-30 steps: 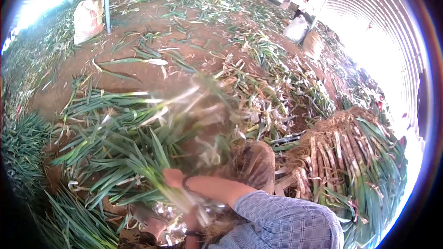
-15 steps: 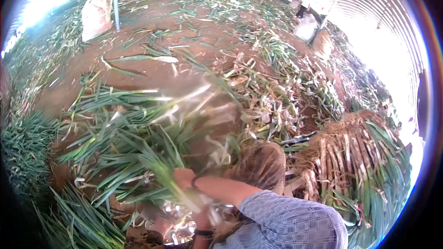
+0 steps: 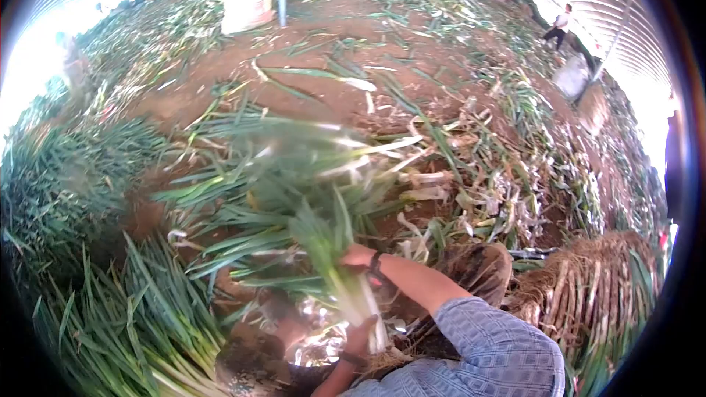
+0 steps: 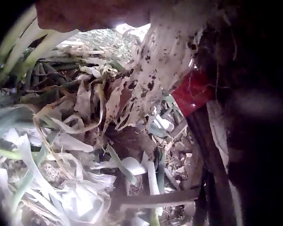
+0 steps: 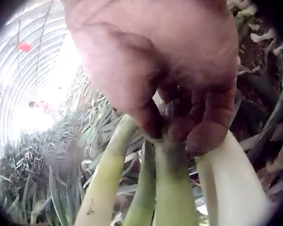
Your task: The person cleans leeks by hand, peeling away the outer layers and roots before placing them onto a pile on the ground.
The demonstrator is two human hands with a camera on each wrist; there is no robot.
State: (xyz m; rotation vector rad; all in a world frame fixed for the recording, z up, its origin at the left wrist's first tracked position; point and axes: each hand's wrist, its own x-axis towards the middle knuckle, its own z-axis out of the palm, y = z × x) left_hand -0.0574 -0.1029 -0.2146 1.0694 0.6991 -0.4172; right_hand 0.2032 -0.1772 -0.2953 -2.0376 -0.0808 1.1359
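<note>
In the head view my left hand (image 3: 359, 334) grips the white lower shafts of a few green onions (image 3: 359, 298), low in front of my body. Their green leaves point up and away from me. Higher on the same stalks, my right hand (image 3: 358, 256) pinches at the start of the green part. The right wrist view shows the curled thumb and fingers (image 5: 207, 137) closed on a pale green stalk (image 5: 174, 188), with whiter stalks either side. Torn papery skin (image 4: 155, 66) specked with soil hangs below my left hand (image 4: 94, 14) in the left wrist view.
Loose green onions (image 3: 243, 191) lie on the soil ahead, and a leafy heap (image 3: 140, 323) stands at left. Trimmed, rooty stalks (image 3: 588, 294) are stacked at right beside my muddy knee (image 3: 478, 272). Peeled scraps (image 4: 80, 197) litter the ground. Farther off are a sack (image 3: 250, 0) and a person (image 3: 559, 27).
The head view has turned left, so the scene shifts rightward. The held bunch stands steeper, with more white shaft showing between my hands. Both hands keep their grip.
</note>
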